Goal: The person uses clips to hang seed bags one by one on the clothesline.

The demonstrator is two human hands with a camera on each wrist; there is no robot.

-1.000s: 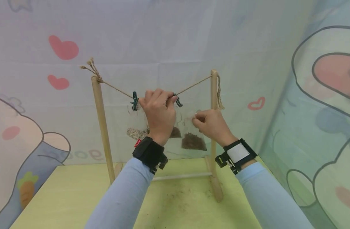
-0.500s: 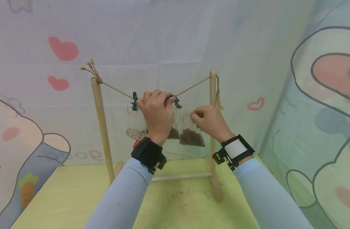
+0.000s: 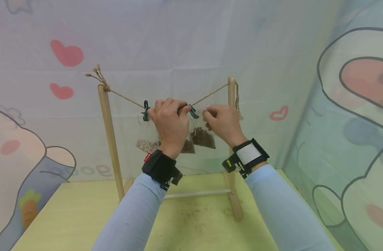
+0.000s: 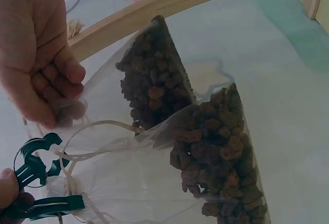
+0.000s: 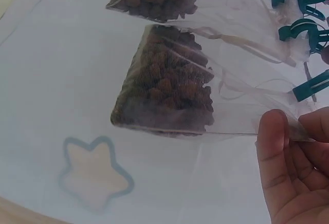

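Observation:
My left hand is raised at the sagging rope, its thumb and fingers pinching a green clip. In the left wrist view, its fingertips show at the left edge, beside the green clip. To its right, my right hand pinches the upper corner of a sheer drawstring bag. Brown granules fill the bottom of that bag, which tilts below the rope. A second bag of brown granules hangs close by, its top hidden behind my left hand.
The rope runs between two wooden posts of a stand on a yellow table. Another green clip sits on the rope at left, above a bag of pale grains. Printed cloth stands behind; dark crumbs lie on the table.
My right hand has moved up and left, bringing its bag of granules nearer to the clip and to the hanging bag. My left hand has stayed nearly still at the rope.

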